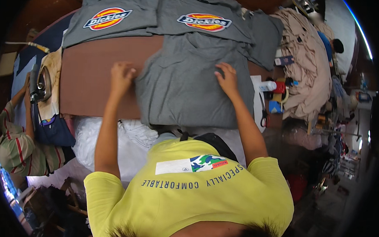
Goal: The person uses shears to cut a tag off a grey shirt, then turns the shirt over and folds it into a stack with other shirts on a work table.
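Observation:
A plain grey T-shirt (190, 85) lies spread in front of me on the brown table cover (94, 81), its neckline toward the far side. Just off the shirt's left edge, my left hand (122, 76) hovers over the brown cover, fingers loosely bent and apart, holding nothing. My right hand (227, 80) is over the right part of the shirt with thumb and fingers apart; whether it touches the cloth I cannot tell. Beyond lie two more grey shirts, one at the left (113, 30) and one at the right (205, 33), each with a red, yellow and navy print.
At the left, a co-worker's arm (20, 93) reaches to an iron (41, 84) on a scorched cloth (52, 101). Right of the shirt are scissors (263, 117), a white bottle (267, 86) and a tape roll (285, 95). Beige garments (306, 68) are heaped farther right; white cloth (97, 136) bunches below the table edge.

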Tool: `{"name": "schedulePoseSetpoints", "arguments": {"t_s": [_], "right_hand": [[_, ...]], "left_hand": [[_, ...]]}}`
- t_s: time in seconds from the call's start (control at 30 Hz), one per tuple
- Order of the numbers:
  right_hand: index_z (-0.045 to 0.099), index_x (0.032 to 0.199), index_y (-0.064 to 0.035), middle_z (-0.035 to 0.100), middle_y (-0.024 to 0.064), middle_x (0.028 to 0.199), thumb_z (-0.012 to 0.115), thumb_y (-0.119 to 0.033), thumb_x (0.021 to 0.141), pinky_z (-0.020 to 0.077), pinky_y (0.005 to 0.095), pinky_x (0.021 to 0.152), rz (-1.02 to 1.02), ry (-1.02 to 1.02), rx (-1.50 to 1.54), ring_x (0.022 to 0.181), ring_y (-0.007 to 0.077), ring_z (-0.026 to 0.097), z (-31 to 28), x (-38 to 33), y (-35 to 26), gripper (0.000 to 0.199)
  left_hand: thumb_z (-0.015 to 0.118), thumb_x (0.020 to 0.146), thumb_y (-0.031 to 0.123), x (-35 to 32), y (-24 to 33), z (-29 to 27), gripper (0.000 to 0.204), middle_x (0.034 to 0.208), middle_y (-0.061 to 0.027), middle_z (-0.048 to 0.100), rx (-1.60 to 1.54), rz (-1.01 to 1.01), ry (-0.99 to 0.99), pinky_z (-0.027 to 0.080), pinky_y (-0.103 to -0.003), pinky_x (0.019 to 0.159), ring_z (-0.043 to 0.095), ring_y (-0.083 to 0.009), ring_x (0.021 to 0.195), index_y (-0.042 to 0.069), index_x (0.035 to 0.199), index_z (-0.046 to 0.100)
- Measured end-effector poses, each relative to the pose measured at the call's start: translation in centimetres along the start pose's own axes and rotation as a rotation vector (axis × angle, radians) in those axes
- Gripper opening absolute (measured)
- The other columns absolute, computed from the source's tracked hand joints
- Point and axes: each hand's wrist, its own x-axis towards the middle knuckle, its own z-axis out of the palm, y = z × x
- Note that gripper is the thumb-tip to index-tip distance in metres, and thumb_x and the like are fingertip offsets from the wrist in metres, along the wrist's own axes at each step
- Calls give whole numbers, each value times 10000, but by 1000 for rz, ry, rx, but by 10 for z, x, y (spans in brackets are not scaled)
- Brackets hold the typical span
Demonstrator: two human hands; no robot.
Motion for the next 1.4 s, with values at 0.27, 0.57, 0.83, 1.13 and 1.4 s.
{"name": "schedulePoseSetpoints", "arguments": {"t_s": [0.27,0.57,0.83,1.13,1.4], "right_hand": [[520,1136,-38,535,237,1097,597,-240,805,422,416,827,413,118,55,1019,393,514,-53,-115,67,395],[575,1013,17,627,78,906,721,-218,725,448,264,735,544,95,750,838,170,582,-175,-127,31,399],[576,1011,-33,560,-40,766,686,-141,747,283,137,415,322,87,837,584,-28,419,-291,-47,4,306],[573,1057,-46,596,-3,890,668,-154,775,419,174,610,130,341,822,750,49,535,-165,38,74,316],[598,1092,-146,425,45,1298,754,-227,630,306,385,998,40,-241,268,1216,266,359,-79,-175,50,494]], "left_hand": [[655,737,294,-74,106,61,329,1112,-104,476,501,-89,82,374,-449,807,420,-298,1082,84,972,564],[558,814,114,-118,118,-39,144,813,-125,595,361,-144,71,438,-381,693,581,-297,787,15,915,530],[539,866,164,1,171,-155,169,725,28,516,-287,37,196,301,-162,472,417,-19,556,32,972,544],[671,764,253,115,95,-35,395,942,-152,617,134,213,423,458,-312,742,591,-246,873,-16,1033,564],[658,754,263,-122,5,44,379,1104,-169,498,350,-117,139,379,-412,881,455,-337,1040,140,1101,566]]}}
